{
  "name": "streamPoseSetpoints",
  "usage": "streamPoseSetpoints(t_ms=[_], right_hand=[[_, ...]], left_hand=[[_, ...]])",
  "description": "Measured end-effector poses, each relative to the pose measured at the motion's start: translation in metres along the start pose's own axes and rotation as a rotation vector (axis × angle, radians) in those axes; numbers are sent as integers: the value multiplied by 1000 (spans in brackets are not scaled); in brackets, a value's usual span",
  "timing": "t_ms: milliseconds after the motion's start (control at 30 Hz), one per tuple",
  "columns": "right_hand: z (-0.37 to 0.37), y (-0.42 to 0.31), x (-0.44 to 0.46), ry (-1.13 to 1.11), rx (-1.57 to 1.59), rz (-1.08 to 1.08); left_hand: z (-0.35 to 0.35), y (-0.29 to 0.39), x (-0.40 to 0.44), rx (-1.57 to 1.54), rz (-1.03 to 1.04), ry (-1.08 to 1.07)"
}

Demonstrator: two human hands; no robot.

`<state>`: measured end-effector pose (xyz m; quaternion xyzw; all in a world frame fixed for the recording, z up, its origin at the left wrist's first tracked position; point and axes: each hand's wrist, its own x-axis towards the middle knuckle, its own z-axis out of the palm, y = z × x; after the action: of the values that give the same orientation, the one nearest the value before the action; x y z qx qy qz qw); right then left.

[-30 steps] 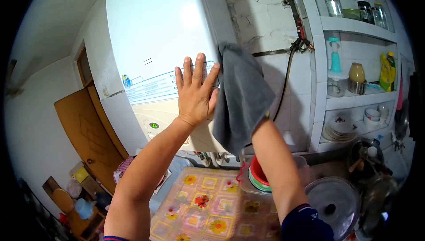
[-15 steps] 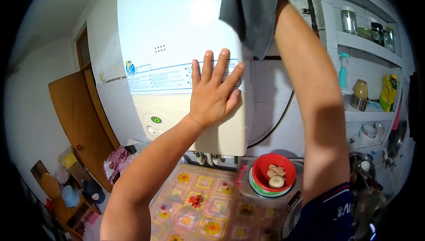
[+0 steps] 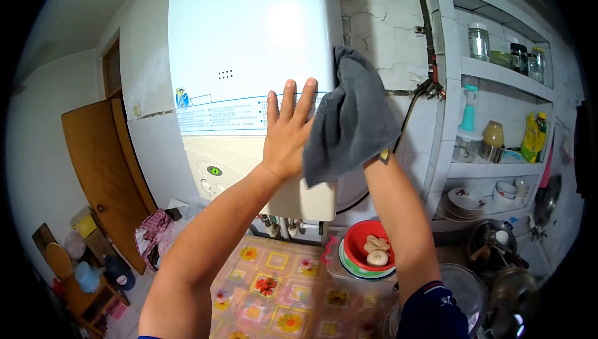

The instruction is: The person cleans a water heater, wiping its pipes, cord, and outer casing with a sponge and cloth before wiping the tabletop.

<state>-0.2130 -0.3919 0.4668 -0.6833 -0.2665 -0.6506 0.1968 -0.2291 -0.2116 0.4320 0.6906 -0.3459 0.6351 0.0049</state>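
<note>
A white wall-mounted water heater [image 3: 249, 34] with a cream lower panel fills the middle of the head view. A small green display [image 3: 214, 171] glows at its lower left. My left hand [image 3: 288, 136] lies flat on its front, fingers spread across the blue-printed label [image 3: 230, 113]. A dark grey cloth [image 3: 355, 115] drapes over my right hand and hides its fingers. Cloth and right hand are at the heater's right side edge, just beside my left hand. My right forearm [image 3: 402, 214] reaches up from below.
Below stands a table with a flowered cover [image 3: 274, 301]. A red bowl [image 3: 356, 245] of mushroom- and ginger-like pieces sits on stacked dishes there. Wall shelves [image 3: 498, 77] with jars and bowls are at right, above pots and lids. A brown door [image 3: 103, 164] stands at left.
My right hand has come down with the grey cloth, from high at the heater's upper right to its middle right edge. My left hand stays pressed on the front panel.
</note>
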Motion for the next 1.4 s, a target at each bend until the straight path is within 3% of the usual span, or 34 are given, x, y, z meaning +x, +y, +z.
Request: streamPoseSetpoints(t_ms=[100, 333, 467, 867, 900, 933, 967, 1100, 1233, 1267, 1333, 1400], right_hand=[[-1, -2, 7, 1, 21, 13], [3, 16, 176, 16, -190, -76], [5, 23, 211, -7, -227, -75], [15, 28, 31, 12, -74, -114], [16, 26, 11, 11, -45, -102], [17, 22, -7, 13, -19, -84], [17, 17, -26, 13, 10, -57], [28, -12, -115, 23, 236, 152], [30, -53, -195, 50, 562, 555], [28, -62, -210, 178, 1122, 752], [10, -80, -214, 283, 1506, 1070], [14, -88, -234, 263, 1405, 1066]], left_hand=[[5, -1, -1, 80, 0, 13], [-6, 2, 0, -104, -14, 26], [-4, 1, 0, -53, -10, -13], [10, -9, -2, 2, 47, 93], [6, -7, -1, -125, 60, 153], [0, -6, 0, -50, 40, 45], [-4, -5, -1, 23, 25, -66], [-1, -4, -3, 60, 20, -41], [0, -3, -2, 4, 33, 25], [-3, 0, -1, -60, 13, 42], [-8, 4, -1, -119, -7, 67], [-8, 4, 0, -108, 3, 68]])
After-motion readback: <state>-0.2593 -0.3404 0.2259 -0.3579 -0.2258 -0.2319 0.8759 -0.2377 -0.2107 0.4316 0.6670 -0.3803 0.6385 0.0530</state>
